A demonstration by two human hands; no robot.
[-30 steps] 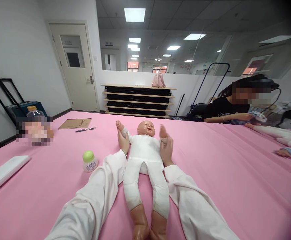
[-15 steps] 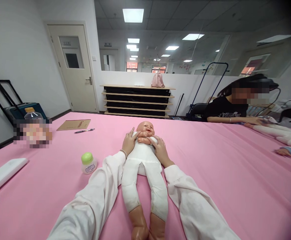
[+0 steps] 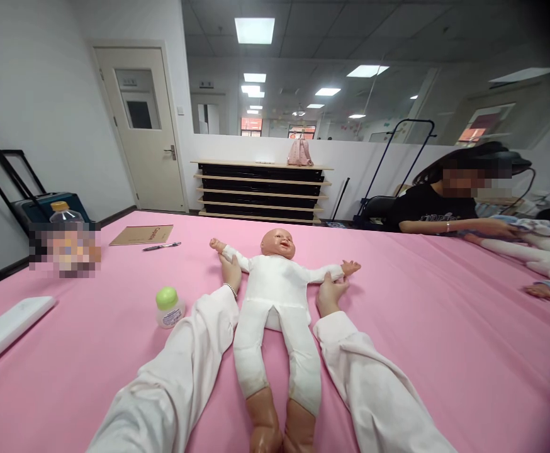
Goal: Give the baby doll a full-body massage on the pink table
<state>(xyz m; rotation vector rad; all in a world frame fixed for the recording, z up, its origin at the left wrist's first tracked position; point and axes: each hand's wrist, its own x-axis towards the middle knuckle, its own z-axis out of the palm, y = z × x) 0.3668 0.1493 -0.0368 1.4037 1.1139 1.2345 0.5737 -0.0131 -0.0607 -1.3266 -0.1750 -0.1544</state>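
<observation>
Left hand (image 3: 231, 274) and right hand (image 3: 331, 294) reach forward, fingers holding a doll (image 3: 277, 280) by its outspread arms. It lies face up, white-bodied, bare feet near.

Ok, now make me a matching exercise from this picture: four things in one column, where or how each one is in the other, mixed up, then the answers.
1. Baby doll
2. Small labelled jar
3. Pen
4. Pink backpack

A. On the shelf unit
B. Green-lidded
C. Face up, one arm in the left hand, the other in the right hand
D. Beside the brown notebook

Pairs: 1-C, 2-B, 3-D, 4-A
</observation>
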